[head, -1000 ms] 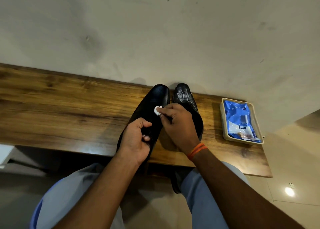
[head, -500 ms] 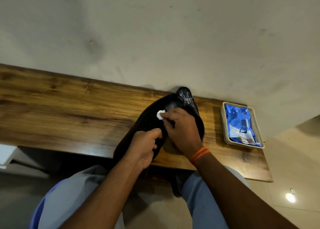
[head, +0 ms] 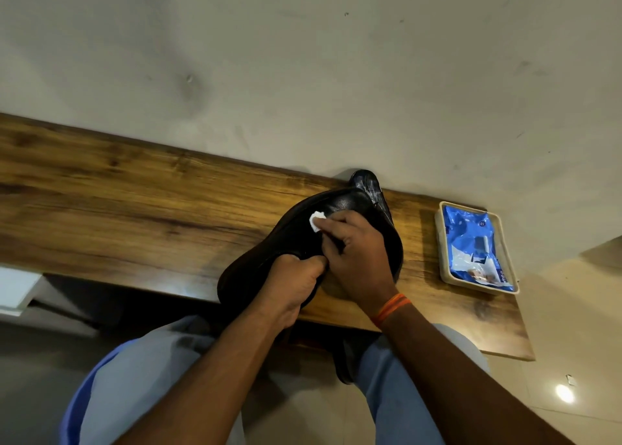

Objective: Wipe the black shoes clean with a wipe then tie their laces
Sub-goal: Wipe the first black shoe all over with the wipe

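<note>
left hand (head: 292,288) grips tilted shoe (head: 269,249); right hand (head: 356,259) pinches wipe (head: 316,220) against it.

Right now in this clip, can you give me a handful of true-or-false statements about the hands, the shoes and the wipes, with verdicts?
1. The right hand pinches a small white wipe against the tilted shoe. True.
2. The left hand lies flat on the shelf. False: it grips the tilted shoe near its opening.
3. The wipes packet lies in a tray to the right of the shoes. True.
4. Both shoes stand flat side by side. False: one is tipped over in the hands, and the other shoe shows behind it.
5. An orange band sits on the left wrist. False: it is on the right wrist.
</note>
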